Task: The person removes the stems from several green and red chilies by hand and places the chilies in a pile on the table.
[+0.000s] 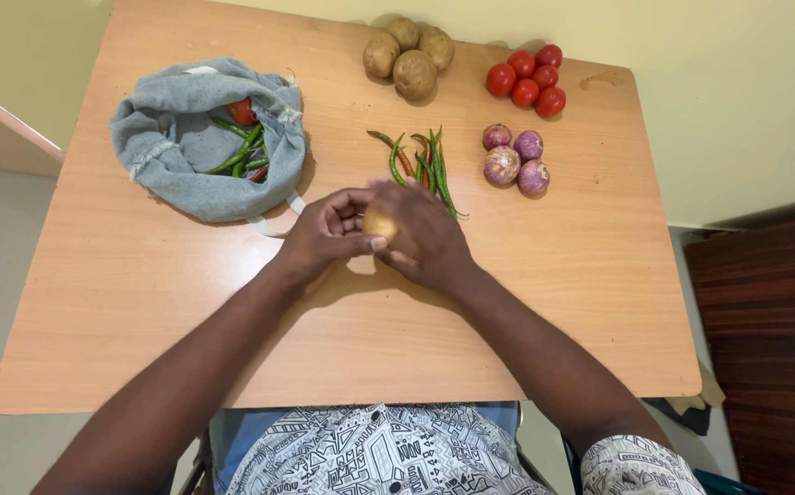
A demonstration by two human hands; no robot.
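Both hands meet over the middle of the wooden table [141, 302] around one small yellow-brown potato [380, 223]. My left hand [324, 234] cups it from the left with the thumb on it. My right hand [423, 236] covers it from the right, fingers curled over the top. Most of the potato is hidden between the hands. Just beyond the hands lies a small bunch of green chillies [425, 163].
A grey cloth bag [173, 160] lies open at the left with green chillies and a tomato [242, 111] inside. Several potatoes [408, 57] sit at the far edge, several tomatoes [528, 80] to their right, several purple onions [515, 158] below those.
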